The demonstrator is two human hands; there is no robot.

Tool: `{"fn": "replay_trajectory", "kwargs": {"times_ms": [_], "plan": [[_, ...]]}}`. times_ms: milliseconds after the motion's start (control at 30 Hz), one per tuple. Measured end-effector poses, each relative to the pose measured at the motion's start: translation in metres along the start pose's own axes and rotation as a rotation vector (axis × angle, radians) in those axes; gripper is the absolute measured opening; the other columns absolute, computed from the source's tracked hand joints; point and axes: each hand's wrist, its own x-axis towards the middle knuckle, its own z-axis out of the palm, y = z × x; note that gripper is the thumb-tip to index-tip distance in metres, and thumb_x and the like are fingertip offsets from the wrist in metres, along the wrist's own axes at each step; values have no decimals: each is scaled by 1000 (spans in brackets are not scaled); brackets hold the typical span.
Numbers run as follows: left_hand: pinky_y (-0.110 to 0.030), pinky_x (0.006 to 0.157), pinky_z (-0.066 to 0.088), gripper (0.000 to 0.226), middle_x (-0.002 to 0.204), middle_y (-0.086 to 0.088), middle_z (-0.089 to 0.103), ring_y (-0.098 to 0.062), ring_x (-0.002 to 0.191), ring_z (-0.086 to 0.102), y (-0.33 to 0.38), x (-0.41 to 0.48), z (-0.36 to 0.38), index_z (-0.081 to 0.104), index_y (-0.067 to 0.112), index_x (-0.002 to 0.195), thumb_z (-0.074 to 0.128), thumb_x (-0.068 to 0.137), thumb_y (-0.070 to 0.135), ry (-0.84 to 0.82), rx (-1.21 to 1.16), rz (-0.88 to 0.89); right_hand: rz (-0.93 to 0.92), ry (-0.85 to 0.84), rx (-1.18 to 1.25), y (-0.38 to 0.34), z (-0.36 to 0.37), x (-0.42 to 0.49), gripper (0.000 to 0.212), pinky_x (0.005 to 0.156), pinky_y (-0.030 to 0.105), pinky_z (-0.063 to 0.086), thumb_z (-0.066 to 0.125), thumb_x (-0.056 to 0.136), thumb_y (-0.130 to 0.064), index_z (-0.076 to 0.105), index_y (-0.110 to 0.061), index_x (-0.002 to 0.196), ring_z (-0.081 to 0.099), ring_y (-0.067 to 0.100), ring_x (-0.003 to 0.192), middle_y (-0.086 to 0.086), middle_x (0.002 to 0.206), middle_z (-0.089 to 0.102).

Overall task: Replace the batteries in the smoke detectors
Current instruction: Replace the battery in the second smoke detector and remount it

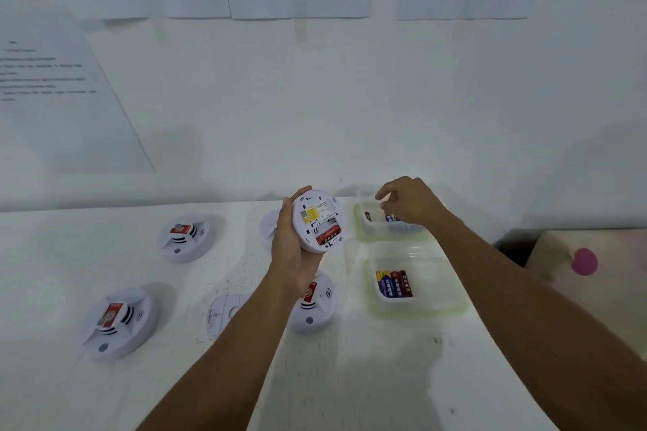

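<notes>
The left hand wraps the open smoke detector at centre frame, back side up, fingers curled firm round its rim. One red battery sits in the bay, with what looks like a free slot beside it. Over at two o'clock, the right hand hovers over the far tub, fingers loosely bunched above the cells; whether it has one pinched, I cannot tell. The near tub, at four o'clock, holds a row of blue and red batteries. More detectors rest on the surface from seven to ten o'clock. The smart play, I'd say: take one cell by its middle, check polarity against the seated battery, spring end in first, then press flat.
</notes>
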Motion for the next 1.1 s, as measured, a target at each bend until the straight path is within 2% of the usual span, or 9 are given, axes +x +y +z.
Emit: {"fn": "replay_trajectory", "kwargs": {"times_ms": [67,200,267,367,567,733,867,967,1100], "plan": [[-48,101,43,42,127,-9,62,-29,118,56,-2,3,0,57,21,128,32,103,44,2,3,-10,6,-70,-66,4,3,16,21,77,28,54,71,84,-15,74,-18,104,69,14,74,-2,73,70],[-48,104,42,43,129,-10,60,-29,120,54,-5,8,0,55,20,131,33,102,43,4,7,-27,15,-179,-45,0,12,30,26,60,20,51,76,82,-18,73,-19,107,65,10,61,-2,71,71],[-47,102,43,42,126,-10,62,-28,117,57,-6,10,0,56,20,129,36,101,42,-4,14,-24,-4,-205,-51,-2,17,32,26,63,20,51,79,78,-19,75,-19,104,64,9,64,-4,77,71],[-45,97,47,40,120,-8,65,-26,110,60,-5,13,0,59,19,124,42,96,42,-17,31,-17,2,-194,-70,0,22,32,24,80,29,56,82,74,-21,77,-21,98,64,13,76,-4,90,70],[-45,97,47,36,119,-8,65,-26,110,60,-6,16,-1,61,20,119,37,101,40,-14,15,-24,37,-175,-75,2,27,33,24,86,31,55,77,74,-24,76,-26,98,64,15,93,-6,100,68],[-46,100,45,37,121,-8,64,-26,112,58,-6,14,-1,60,20,123,38,101,40,-17,27,-24,44,-142,-104,-1,30,35,16,76,27,55,79,71,-20,77,-25,85,65,12,83,-4,96,73],[-46,100,45,38,122,-8,64,-26,113,58,-4,11,-4,58,19,125,36,102,39,-12,39,-14,75,-146,-20,-1,26,34,23,72,29,57,78,69,-10,77,-18,90,68,16,77,1,94,72],[-46,97,47,38,122,-8,63,-27,114,57,-2,10,-4,58,19,126,35,103,39,-12,46,-8,93,-137,104,1,18,31,24,57,22,51,77,72,-11,77,-18,95,64,15,65,3,89,72],[-49,104,42,41,131,-11,59,-30,120,54,0,7,0,55,18,131,36,102,41,-26,33,-13,78,-69,227,0,-2,19,14,71,33,55,73,79,-12,76,-15,93,65,19,75,11,91,74]]}}
